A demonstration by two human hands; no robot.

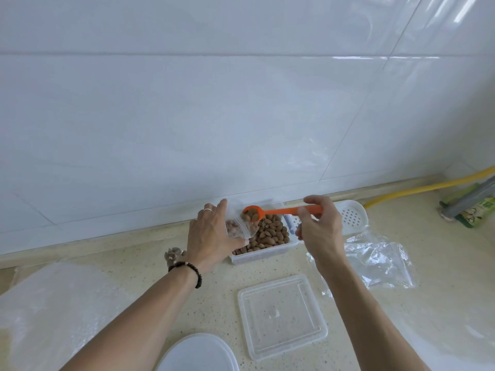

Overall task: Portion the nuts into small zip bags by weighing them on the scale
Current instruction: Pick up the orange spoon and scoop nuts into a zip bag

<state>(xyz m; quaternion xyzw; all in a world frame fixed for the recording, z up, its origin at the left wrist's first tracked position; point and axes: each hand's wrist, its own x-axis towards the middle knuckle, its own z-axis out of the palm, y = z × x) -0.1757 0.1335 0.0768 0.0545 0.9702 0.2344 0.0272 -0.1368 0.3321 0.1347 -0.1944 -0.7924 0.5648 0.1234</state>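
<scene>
A clear plastic tub (267, 255) full of brown nuts (270, 232) stands on the counter by the wall. My left hand (211, 234) grips a small clear zip bag (238, 223) with some nuts in it, held open above the tub's left end. My right hand (320, 226) pinches the handle of an orange spoon (281, 211). The spoon's bowl holds nuts and is tipped at the bag's mouth. No scale shows in view.
The tub's clear lid (281, 315) lies nearer me on the speckled counter. A white round lid (198, 354) is at the bottom edge. Loose clear bags (380, 259) lie right, a white perforated tray (352, 216) behind, a small filled bag (172, 254) left.
</scene>
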